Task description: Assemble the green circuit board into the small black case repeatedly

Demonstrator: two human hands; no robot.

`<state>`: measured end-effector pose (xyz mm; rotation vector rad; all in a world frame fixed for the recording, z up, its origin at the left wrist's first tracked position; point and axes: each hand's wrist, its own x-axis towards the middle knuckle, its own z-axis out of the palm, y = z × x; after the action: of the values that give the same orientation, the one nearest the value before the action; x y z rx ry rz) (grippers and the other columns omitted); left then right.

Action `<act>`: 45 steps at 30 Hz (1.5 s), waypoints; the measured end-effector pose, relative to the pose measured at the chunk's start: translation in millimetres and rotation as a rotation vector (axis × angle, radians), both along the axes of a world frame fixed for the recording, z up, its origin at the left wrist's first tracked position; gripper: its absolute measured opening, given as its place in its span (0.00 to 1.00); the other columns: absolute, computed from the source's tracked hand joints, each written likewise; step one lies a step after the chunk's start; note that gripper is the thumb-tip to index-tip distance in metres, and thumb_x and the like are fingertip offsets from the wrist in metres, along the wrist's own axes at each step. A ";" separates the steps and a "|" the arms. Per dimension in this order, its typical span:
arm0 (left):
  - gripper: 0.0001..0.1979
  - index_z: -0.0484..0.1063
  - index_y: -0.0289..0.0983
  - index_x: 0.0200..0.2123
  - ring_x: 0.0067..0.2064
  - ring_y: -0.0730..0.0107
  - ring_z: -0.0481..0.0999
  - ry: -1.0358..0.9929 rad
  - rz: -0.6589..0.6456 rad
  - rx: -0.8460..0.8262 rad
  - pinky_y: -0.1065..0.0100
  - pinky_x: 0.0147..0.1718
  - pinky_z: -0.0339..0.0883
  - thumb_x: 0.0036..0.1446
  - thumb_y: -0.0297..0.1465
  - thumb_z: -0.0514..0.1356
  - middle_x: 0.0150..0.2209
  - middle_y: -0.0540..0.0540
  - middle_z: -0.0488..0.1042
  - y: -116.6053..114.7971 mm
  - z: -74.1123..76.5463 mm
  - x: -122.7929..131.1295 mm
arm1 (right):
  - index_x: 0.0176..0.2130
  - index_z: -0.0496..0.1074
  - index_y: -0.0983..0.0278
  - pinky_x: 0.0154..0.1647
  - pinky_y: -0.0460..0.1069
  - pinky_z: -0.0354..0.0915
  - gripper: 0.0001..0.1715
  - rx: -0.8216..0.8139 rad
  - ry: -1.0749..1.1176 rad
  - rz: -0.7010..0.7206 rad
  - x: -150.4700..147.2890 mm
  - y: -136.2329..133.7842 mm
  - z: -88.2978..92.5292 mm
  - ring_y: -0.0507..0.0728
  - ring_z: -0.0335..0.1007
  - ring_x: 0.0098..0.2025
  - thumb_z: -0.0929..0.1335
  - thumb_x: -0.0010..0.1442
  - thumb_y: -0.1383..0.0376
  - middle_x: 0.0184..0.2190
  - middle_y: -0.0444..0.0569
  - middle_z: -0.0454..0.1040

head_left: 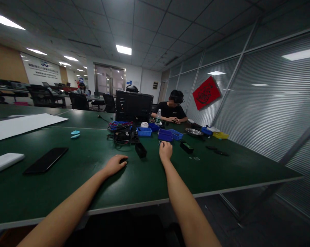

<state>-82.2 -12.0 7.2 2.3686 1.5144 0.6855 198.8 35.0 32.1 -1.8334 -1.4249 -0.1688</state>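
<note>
- Green table (146, 180): pale near edge on my side; bare top btwn that edge & my hands, so room to slide back.
- Black flat slab (46, 160), phone/tablet type: well L of my L hand.
- My L hand (116, 165): low over tabletop, thumb & fingers parted, small gap btwn.
- My R hand (166, 151): fingers bent, tips hidden; can't tell if pinching anything.
- Dk blue bin (165, 134): just past R fingers, contact unclear.
- Black box (140, 150): btwn my hands, apart from both.
- Black case w/ green top (187, 147): R of R hand, apart.
</note>
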 end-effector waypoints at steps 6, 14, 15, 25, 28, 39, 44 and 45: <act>0.21 0.69 0.39 0.47 0.49 0.64 0.68 0.003 0.005 0.001 0.67 0.50 0.58 0.51 0.39 0.50 0.47 0.46 0.71 -1.1 1.0 0.5 | 0.45 0.67 0.72 0.43 0.57 0.54 0.25 -0.292 0.045 -0.177 18.7 13.0 -17.5 0.66 0.59 0.48 0.56 0.59 0.57 0.44 0.66 0.65; 0.21 0.69 0.38 0.46 0.49 0.64 0.68 0.008 0.003 0.006 0.66 0.50 0.58 0.51 0.39 0.51 0.47 0.46 0.71 1.8 -2.2 0.1 | 0.47 0.65 0.65 0.44 0.52 0.54 0.21 -0.245 -0.064 -0.113 8.0 14.8 -21.3 0.62 0.58 0.48 0.63 0.54 0.60 0.45 0.58 0.64; 0.21 0.69 0.38 0.46 0.49 0.64 0.68 0.006 0.004 0.007 0.66 0.50 0.58 0.51 0.39 0.51 0.47 0.46 0.71 2.2 -2.8 0.0 | 0.47 0.65 0.64 0.44 0.52 0.54 0.21 -0.234 -0.076 -0.084 7.4 14.1 -21.1 0.62 0.58 0.48 0.63 0.54 0.59 0.45 0.57 0.64; 0.21 0.69 0.40 0.46 0.49 0.64 0.68 -0.005 0.012 0.007 0.67 0.49 0.58 0.51 0.39 0.51 0.47 0.47 0.71 2.4 -3.9 -0.7 | 0.51 0.64 0.69 0.45 0.55 0.53 0.30 -0.297 -0.041 -0.006 4.4 16.3 -23.7 0.64 0.57 0.49 0.56 0.58 0.52 0.46 0.63 0.64; 0.21 0.69 0.39 0.46 0.49 0.65 0.68 -0.003 0.006 0.013 0.67 0.49 0.58 0.51 0.39 0.51 0.47 0.47 0.71 2.7 -3.6 -0.6 | 0.46 0.68 0.67 0.44 0.54 0.54 0.25 -0.312 -0.087 0.060 2.1 17.6 -25.8 0.63 0.58 0.47 0.58 0.58 0.54 0.44 0.61 0.66; 0.20 0.69 0.38 0.46 0.49 0.65 0.68 0.013 0.004 0.007 0.67 0.50 0.58 0.51 0.38 0.51 0.47 0.46 0.71 2.4 -2.5 0.5 | 0.46 0.65 0.63 0.43 0.49 0.56 0.24 -0.145 -0.081 0.279 -9.3 21.2 -35.1 0.59 0.61 0.45 0.65 0.51 0.54 0.42 0.53 0.67; 0.20 0.70 0.38 0.46 0.49 0.64 0.68 -0.001 -0.001 0.010 0.66 0.49 0.59 0.51 0.38 0.51 0.47 0.45 0.71 1.6 -1.3 0.5 | 0.47 0.65 0.66 0.42 0.50 0.58 0.27 -0.209 -0.031 0.295 -13.6 24.3 -38.2 0.60 0.63 0.44 0.66 0.50 0.55 0.42 0.56 0.69; 0.20 0.70 0.39 0.45 0.49 0.64 0.68 -0.009 -0.001 0.013 0.66 0.49 0.59 0.50 0.38 0.51 0.46 0.46 0.71 1.7 -1.4 0.4 | 0.46 0.66 0.65 0.41 0.50 0.58 0.25 -0.216 -0.003 0.302 -13.9 25.1 -38.7 0.60 0.64 0.43 0.66 0.50 0.56 0.41 0.55 0.70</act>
<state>-81.8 -10.3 5.8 2.3724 1.5102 0.7067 184.9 60.0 -6.6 -1.7574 -1.7575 0.1400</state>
